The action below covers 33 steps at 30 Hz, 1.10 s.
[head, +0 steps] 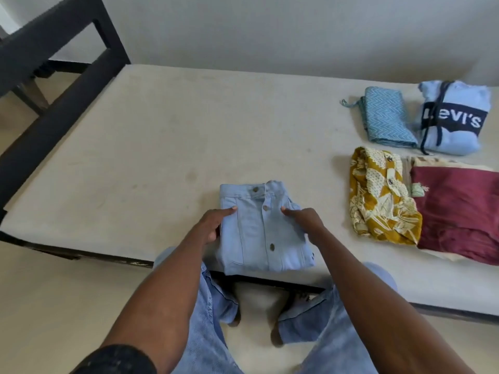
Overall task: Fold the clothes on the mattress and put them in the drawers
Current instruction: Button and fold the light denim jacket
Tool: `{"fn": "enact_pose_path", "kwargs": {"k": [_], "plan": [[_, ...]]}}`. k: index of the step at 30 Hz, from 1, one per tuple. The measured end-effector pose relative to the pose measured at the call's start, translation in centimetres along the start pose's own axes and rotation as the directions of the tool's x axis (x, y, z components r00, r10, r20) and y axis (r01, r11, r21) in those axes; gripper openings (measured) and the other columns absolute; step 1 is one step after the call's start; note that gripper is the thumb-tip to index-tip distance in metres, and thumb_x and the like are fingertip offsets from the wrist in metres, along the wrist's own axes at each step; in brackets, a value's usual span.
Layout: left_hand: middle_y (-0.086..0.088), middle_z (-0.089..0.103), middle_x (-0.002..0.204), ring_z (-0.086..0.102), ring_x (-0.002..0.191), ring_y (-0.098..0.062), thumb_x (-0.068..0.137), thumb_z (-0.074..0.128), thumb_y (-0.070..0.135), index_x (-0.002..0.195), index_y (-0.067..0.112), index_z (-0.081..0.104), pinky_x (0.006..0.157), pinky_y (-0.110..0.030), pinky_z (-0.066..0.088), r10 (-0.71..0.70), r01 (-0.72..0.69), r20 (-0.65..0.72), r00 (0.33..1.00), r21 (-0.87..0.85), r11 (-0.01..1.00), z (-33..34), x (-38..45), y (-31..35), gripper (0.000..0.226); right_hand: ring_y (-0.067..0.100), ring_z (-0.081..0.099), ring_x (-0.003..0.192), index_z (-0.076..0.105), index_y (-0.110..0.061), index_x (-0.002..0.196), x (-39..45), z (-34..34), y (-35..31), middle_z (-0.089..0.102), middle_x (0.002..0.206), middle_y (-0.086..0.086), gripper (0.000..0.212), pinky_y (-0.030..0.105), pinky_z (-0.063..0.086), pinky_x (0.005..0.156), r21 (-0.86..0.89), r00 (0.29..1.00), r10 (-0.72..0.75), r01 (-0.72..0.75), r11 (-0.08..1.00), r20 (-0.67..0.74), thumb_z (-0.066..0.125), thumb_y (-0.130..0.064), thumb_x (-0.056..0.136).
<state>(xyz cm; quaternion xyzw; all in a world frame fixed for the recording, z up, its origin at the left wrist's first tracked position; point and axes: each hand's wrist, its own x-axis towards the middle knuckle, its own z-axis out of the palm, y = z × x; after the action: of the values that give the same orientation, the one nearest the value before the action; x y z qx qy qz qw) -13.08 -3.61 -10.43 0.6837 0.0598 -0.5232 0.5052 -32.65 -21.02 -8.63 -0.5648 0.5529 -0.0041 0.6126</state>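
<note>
While a folded light-blue denim jacket (263,228) lies at the near edge of the bare mattress (167,147), it is held from both sides in the head view. The left hand (213,225) is set against the jacket's left edge, its fingers (229,211) laid on top of the cloth and the thumb curled at the side, so that the edge is pinched. The right hand (306,222) is placed on the right edge in the same way, with the fingers (287,211) pressed together on the denim and the thumb tucked below. The jacket's button placket is turned upward, and the collar end points away from the person. Four more folded garments are seen well apart from the jacket, toward the right of the mattress: a blue zigzag-patterned cloth (386,120) and, just beside it, a light-blue Levi's hoodie (453,120) at the far side; nearer, a mustard printed shirt (380,195) touching a maroon garment (459,209). A dark bed frame (54,85) is seen at the left of the mattress. Below the mattress edge, the person's jeans-clad legs (213,306) and bare feet are seen on the floor (67,292).
</note>
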Motion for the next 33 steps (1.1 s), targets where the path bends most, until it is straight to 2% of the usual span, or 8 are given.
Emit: {"fn": "enact_pose_path", "kwargs": {"k": [2,8,12,22,26,28,31,33], "plan": [[-0.019,0.069,0.114,0.066,0.104,-0.031,0.083,0.078,0.019,0.118,0.0,0.065,0.093,-0.045,0.052,-0.064,0.065,0.044,0.997,-0.023,0.998,-0.4,-0.1,0.3,0.042,0.029,0.07,0.087,0.07,0.0,0.101,0.4,0.6,-0.7,0.072,0.098,0.014,0.059,0.041,0.059,0.08,0.088,0.997,0.034,-0.04,0.995,0.068,0.088,-0.044,0.066],[-0.019,0.069,0.111,0.066,0.096,-0.032,0.082,0.076,0.008,0.12,-0.001,0.064,0.083,-0.044,0.055,-0.126,0.126,0.008,0.992,0.014,0.992,0.0,1.1,0.9,0.041,0.028,0.074,0.088,0.072,-0.007,0.106,1.3,0.2,-3.0,0.076,0.098,0.011,0.043,0.041,0.06,0.07,0.105,0.943,0.14,-0.179,0.978,0.302,0.086,-0.03,0.074],[-0.018,0.068,0.113,0.065,0.096,-0.032,0.081,0.076,0.008,0.116,-0.001,0.066,0.091,-0.045,0.053,-0.069,0.069,0.011,0.998,-0.002,0.998,0.9,0.7,1.7,0.037,0.032,0.071,0.099,0.071,-0.009,0.112,1.1,-1.0,-3.8,0.074,0.106,0.012,0.051,0.053,0.056,0.088,0.098,0.914,0.171,-0.22,0.97,0.367,0.09,-0.024,0.068],[-0.023,0.069,0.102,0.064,0.079,-0.029,0.074,0.07,-0.011,0.082,0.003,0.069,0.077,-0.038,0.056,0.314,-0.342,0.155,0.937,0.201,0.918,12.7,-4.6,11.8,0.016,0.035,0.069,0.09,0.071,-0.007,0.096,-2.1,-12.8,-8.4,0.074,0.096,0.015,0.036,0.049,0.056,0.089,0.104,0.958,-0.277,0.269,0.957,0.076,0.076,-0.001,0.061],[-0.01,0.069,0.096,0.064,0.082,-0.023,0.068,0.073,-0.012,0.095,0.01,0.071,0.066,-0.027,0.054,0.612,-0.661,0.253,0.749,0.234,0.713,22.4,-7.9,16.2,0.036,0.027,0.066,0.09,0.071,-0.005,0.099,-3.9,-22.2,-10.6,0.071,0.099,0.015,0.038,0.038,0.055,0.082,-0.056,0.823,-0.52,0.522,0.851,-0.228,0.076,-0.001,0.062],[-0.004,0.07,0.096,0.063,0.086,-0.018,0.065,0.074,-0.005,0.102,0.015,0.07,0.069,-0.026,0.049,0.79,-0.828,0.264,0.553,0.278,0.487,26.4,-9.1,16.8,0.042,0.018,0.064,0.079,0.071,-0.002,0.099,-4.4,-26.2,-10.8,0.07,0.093,0.011,0.026,0.021,0.053,0.069,-0.164,0.709,-0.62,0.604,0.78,-0.335,0.075,0.003,0.073],[-0.012,0.071,0.09,0.057,0.079,-0.008,0.072,0.071,-0.003,0.091,0.002,0.07,0.068,-0.024,0.042,0.935,-0.929,0.322,0.147,0.371,0.019,30.6,-9.1,14.8,0.02,0.009,0.063,0.064,0.072,-0.001,0.092,-4.7,-31.0,-9.0,0.071,0.082,0.007,0.015,0.017,0.051,0.056,-0.452,0.466,-0.817,0.68,0.577,-0.34,0.077,-0.004,0.079],[-0.007,0.071,0.09,0.06,0.08,-0.011,0.082,0.068,0.01,0.087,0.008,0.07,0.071,-0.031,0.049,0.885,-0.928,0.459,0.081,0.36,-0.102,32.2,-7.4,11.6,0.007,0.007,0.062,0.061,0.071,-0.005,0.089,-3.3,-33.1,-5.1,0.071,0.079,0.007,0.01,0.017,0.051,0.055,-0.656,0.409,-0.886,0.611,0.443,-0.218,0.076,-0.009,0.082]]}}
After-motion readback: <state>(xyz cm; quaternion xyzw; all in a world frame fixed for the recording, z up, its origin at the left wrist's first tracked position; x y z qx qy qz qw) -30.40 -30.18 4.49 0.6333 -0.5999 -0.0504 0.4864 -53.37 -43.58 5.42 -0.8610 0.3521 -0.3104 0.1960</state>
